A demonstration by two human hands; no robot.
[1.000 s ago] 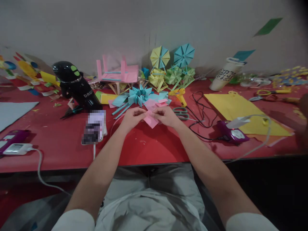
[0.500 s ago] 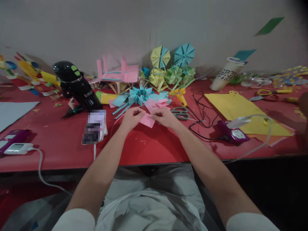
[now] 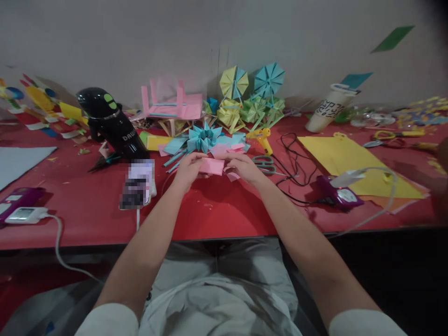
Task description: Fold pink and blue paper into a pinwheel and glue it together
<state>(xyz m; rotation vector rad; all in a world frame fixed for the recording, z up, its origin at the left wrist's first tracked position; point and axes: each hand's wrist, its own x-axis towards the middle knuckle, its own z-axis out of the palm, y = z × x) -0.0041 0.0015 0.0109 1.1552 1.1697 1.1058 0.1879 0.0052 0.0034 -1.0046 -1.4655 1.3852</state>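
Observation:
A folded piece of pink paper (image 3: 213,166) is held up over the red table between my two hands. My left hand (image 3: 191,169) pinches its left end, thumb below and fingers along the upper edge. At the right end, my right hand (image 3: 242,168) has closed fingers on the paper's edge. A smaller pink scrap (image 3: 232,176) shows just under the right fingers. Behind the hands lies a blue folded-paper flower (image 3: 204,138), with more pink paper (image 3: 231,149) beside it. Green-handled scissors (image 3: 264,164) rest right of my right hand.
A yellow glue gun (image 3: 261,137) with a black cord sits behind the scissors. A phone (image 3: 137,184) and a black bottle (image 3: 114,123) stand left. On the right are a purple power strip (image 3: 339,193), yellow paper sheets (image 3: 353,163) and a cup (image 3: 329,109).
The pink paper has turned from a slanted, hanging position to a level folded strip facing me. My hands have shifted their hold to its two ends.

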